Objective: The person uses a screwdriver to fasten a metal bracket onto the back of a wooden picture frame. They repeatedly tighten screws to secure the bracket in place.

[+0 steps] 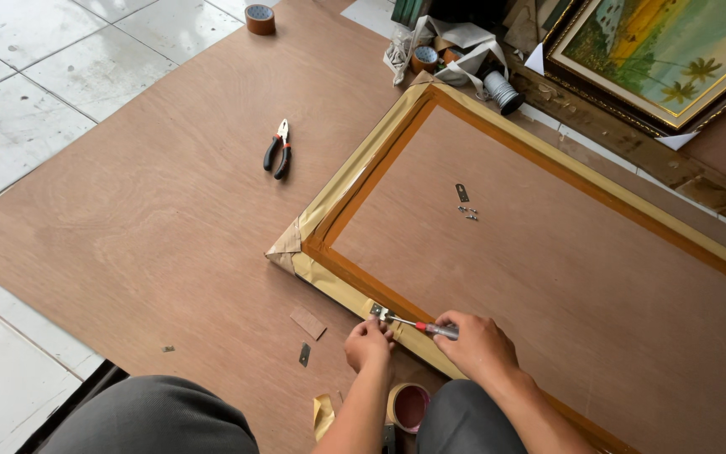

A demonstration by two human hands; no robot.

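Up by the far corner of the frame we see a crumpled white plastic bag (pixel 451 52) with a brown tape roll (pixel 424 59) showing inside it, and a ribbed grey cylinder (pixel 503 92) lies just beside the bag. Nearer to us, our right hand (pixel 479 345) is curled around the red-and-grey handle of a slim screwdriver (pixel 420 325), whose tip meets a small metal hanger plate (pixel 376 311) at the near edge of the large gold-taped picture frame (pixel 355 172), which lies face down on the brown plywood sheet (pixel 161 210). Our left hand (pixel 369 345) is loosely bunched, fingertips pinched close around the shaft just beside that plate. A maroon-cored tape roll (pixel 408 407) sits between our knees, and black-and-red pliers (pixel 278 150) lie well apart on the plywood.
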